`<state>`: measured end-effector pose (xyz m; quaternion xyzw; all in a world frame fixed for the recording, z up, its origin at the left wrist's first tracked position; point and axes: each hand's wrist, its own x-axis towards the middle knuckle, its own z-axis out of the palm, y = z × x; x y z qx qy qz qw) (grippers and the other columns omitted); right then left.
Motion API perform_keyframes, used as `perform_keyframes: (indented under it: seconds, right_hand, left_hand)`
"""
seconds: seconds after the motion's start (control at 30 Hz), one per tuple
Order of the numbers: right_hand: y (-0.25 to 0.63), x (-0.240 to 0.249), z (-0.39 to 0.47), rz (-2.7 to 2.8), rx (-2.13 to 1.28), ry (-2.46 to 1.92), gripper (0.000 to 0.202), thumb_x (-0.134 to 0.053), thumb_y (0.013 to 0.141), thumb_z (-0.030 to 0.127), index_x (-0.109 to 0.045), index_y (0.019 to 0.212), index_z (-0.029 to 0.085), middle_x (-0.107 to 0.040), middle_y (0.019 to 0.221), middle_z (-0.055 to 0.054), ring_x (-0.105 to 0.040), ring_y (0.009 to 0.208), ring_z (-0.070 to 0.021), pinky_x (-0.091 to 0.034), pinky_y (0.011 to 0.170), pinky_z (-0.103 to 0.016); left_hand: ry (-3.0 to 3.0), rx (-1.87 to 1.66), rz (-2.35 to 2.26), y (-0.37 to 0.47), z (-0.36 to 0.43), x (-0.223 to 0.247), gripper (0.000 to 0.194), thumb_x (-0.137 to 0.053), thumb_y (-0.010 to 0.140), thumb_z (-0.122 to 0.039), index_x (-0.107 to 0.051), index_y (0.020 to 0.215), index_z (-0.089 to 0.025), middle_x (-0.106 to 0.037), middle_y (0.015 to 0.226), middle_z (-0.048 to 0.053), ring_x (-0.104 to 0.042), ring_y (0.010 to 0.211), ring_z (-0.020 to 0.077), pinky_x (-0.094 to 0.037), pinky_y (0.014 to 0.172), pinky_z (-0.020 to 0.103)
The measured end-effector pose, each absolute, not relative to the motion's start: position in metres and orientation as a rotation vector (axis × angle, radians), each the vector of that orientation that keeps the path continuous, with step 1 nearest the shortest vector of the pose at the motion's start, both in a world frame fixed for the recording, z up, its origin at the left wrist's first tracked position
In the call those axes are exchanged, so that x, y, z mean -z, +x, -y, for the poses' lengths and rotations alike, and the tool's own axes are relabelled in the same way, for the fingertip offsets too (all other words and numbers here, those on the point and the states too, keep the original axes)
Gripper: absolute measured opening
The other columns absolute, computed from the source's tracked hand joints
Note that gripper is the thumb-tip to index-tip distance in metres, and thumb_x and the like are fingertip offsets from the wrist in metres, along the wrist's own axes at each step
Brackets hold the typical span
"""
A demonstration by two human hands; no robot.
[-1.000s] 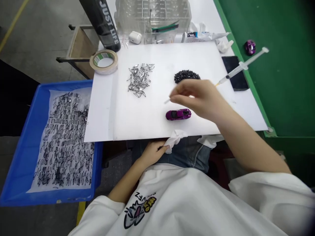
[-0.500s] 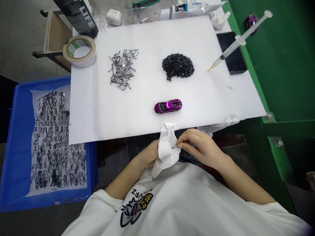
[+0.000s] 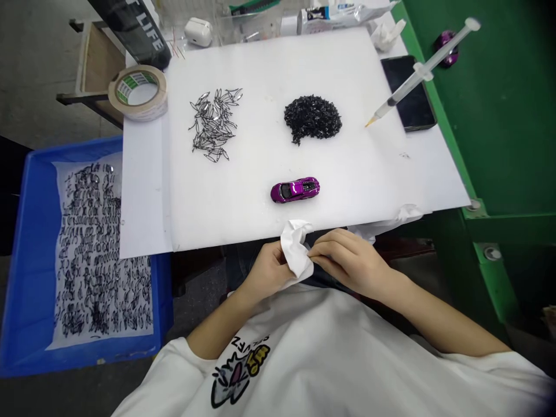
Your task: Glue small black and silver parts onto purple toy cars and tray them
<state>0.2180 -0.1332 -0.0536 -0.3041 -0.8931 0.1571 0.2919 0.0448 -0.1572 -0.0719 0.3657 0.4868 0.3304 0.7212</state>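
My left hand [image 3: 267, 271] grips a crumpled white tissue [image 3: 296, 248] below the front edge of the white foam board [image 3: 234, 211]. Against the tissue's right side, my right hand [image 3: 347, 260] has its fingers pinched together; what is between them is hidden. A purple toy car [image 3: 295, 190] sits on the board just above the tissue. Farther back lie a pile of thin black-outlined loops [image 3: 214, 124] on the left and a heap of small black pieces [image 3: 313, 119] on the right.
A syringe [image 3: 408, 87] with an orange tip lies over a dark phone [image 3: 412, 101] at the right. Tape roll [image 3: 158, 101], black bottle [image 3: 139, 35] and earbud case [image 3: 198, 32] stand back left. A blue tray [image 3: 35, 249] holds a sheet covered with small black pieces.
The small black loop in my right fingertips is no longer visible. My left hand shows more fully and the tissue is bunched smaller between the hands. The view has shifted slightly.
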Motion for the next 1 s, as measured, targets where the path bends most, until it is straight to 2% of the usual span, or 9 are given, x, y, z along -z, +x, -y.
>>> perform_keyframes:
  seconds: [0.17, 0.4, 0.5, 0.6, 0.77, 0.87, 0.9, 0.97, 1.0]
  right_hand:
    - [0.223, 0.049, 0.131, 2.354, -0.517, -0.832, 0.010, -0.059, 0.081, 0.014, -0.057, 0.091, 0.015, -0.064, 0.079, -0.004, -0.057, 0.074, -0.0111, -0.051, 0.065, -0.025]
    - [0.219, 0.046, 0.132, 2.467, -0.234, -0.681, 0.014, -0.062, 0.076, 0.006, -0.057, 0.087, 0.013, -0.064, 0.072, -0.004, -0.053, 0.066, -0.0123, -0.050, 0.061, -0.026]
    - [0.221, 0.045, 0.131, 2.502, -0.190, -0.658, 0.014, -0.062, 0.075, 0.005, -0.057, 0.087, 0.012, -0.064, 0.072, -0.005, -0.054, 0.065, -0.0128, -0.050, 0.060, -0.026]
    - [0.232, 0.039, 0.126, 2.454, -0.289, -0.722, 0.014, -0.062, 0.075, 0.006, -0.058, 0.087, 0.013, -0.064, 0.075, -0.006, -0.056, 0.068, -0.0134, -0.051, 0.061, -0.027]
    - [0.253, 0.022, 0.111, 2.092, -0.451, -0.936, 0.026, -0.062, 0.073, 0.002, -0.061, 0.090, 0.023, -0.064, 0.077, -0.002, -0.059, 0.068, -0.0134, -0.050, 0.058, -0.028]
    - [0.245, 0.016, 0.096, 2.005, -0.455, -0.962, 0.024, -0.063, 0.073, 0.004, -0.064, 0.087, 0.024, -0.064, 0.076, -0.001, -0.059, 0.067, -0.0128, -0.049, 0.058, -0.028]
    - [0.239, 0.015, 0.090, 1.987, -0.481, -0.988, 0.021, -0.062, 0.074, 0.006, -0.064, 0.084, 0.024, -0.064, 0.076, 0.000, -0.059, 0.067, -0.0125, -0.049, 0.059, -0.027]
    - [0.226, 0.014, 0.078, 1.936, -0.565, -1.044, 0.013, -0.061, 0.077, 0.010, -0.064, 0.080, 0.023, -0.064, 0.075, 0.000, -0.059, 0.068, -0.0119, -0.049, 0.060, -0.026]
    - [0.220, 0.013, 0.073, 1.903, -0.615, -1.067, 0.010, -0.061, 0.077, 0.013, -0.064, 0.078, 0.022, -0.064, 0.076, 0.000, -0.059, 0.070, -0.0118, -0.049, 0.060, -0.026]
  left_hand:
    - [0.818, -0.703, -1.045, 0.040, 0.154, 0.067, 0.021, -0.071, 0.063, -0.030, -0.059, 0.060, -0.013, -0.048, 0.054, -0.003, -0.039, 0.051, 0.0064, -0.036, 0.052, 0.020]
    - [0.946, -0.689, -1.038, 0.038, 0.153, 0.069, 0.014, -0.070, 0.063, -0.018, -0.056, 0.065, -0.013, -0.046, 0.058, -0.005, -0.037, 0.055, 0.0060, -0.032, 0.051, 0.017]
    - [1.009, -0.658, -1.055, 0.039, 0.152, 0.071, 0.012, -0.066, 0.066, -0.019, -0.056, 0.067, -0.014, -0.047, 0.061, -0.005, -0.038, 0.055, 0.0063, -0.032, 0.052, 0.018]
    - [1.119, -0.576, -1.151, 0.037, 0.150, 0.068, 0.011, -0.063, 0.070, -0.024, -0.058, 0.072, -0.014, -0.051, 0.061, -0.003, -0.044, 0.056, 0.0092, -0.035, 0.052, 0.020]
    - [1.943, -0.031, -1.348, 0.014, 0.154, 0.032, 0.021, -0.044, 0.085, -0.022, -0.062, 0.091, -0.015, -0.064, 0.072, 0.004, -0.058, 0.066, 0.0196, -0.041, 0.059, 0.029]
    - [2.230, 0.011, -1.399, 0.000, 0.145, 0.003, 0.028, -0.034, 0.091, -0.025, -0.062, 0.095, -0.020, -0.065, 0.071, 0.001, -0.060, 0.063, 0.0178, -0.041, 0.058, 0.029]
    - [2.288, -0.053, -1.437, -0.003, 0.136, -0.004, 0.025, -0.037, 0.091, -0.027, -0.061, 0.094, -0.021, -0.066, 0.074, 0.000, -0.060, 0.065, 0.0173, -0.043, 0.059, 0.029]
    - [2.428, -0.191, -1.502, -0.004, 0.113, -0.008, 0.019, -0.047, 0.088, -0.029, -0.058, 0.101, -0.020, -0.066, 0.093, 0.002, -0.061, 0.084, 0.0199, -0.045, 0.071, 0.031]
    - [2.500, -0.210, -1.476, -0.002, 0.099, -0.007, 0.024, -0.053, 0.084, -0.027, -0.055, 0.106, -0.017, -0.063, 0.104, 0.005, -0.058, 0.093, 0.0220, -0.045, 0.076, 0.032]
